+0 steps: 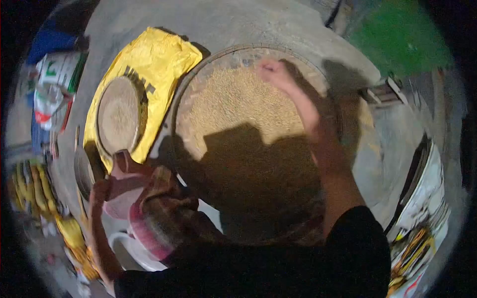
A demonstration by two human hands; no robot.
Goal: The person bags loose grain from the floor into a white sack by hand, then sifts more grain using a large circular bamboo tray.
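Observation:
My right hand is over the far part of a large round tray of pale grain. Its fingers look curled in; blur hides whether anything is between them. The grain lies spread across the tray, its near half in my shadow. At the lower left, my left hand is low, beside a pinkish surface that I cannot identify. Shade hides its fingers. Just beyond it, a smaller round shallow tray rests on a yellow sack with dark lettering.
Printed bags lie at the far left, above yellow bundled items. A white basin sits near my left forearm. A small wooden stool-like object stands at right, with a green patch behind. White sacking lies lower right.

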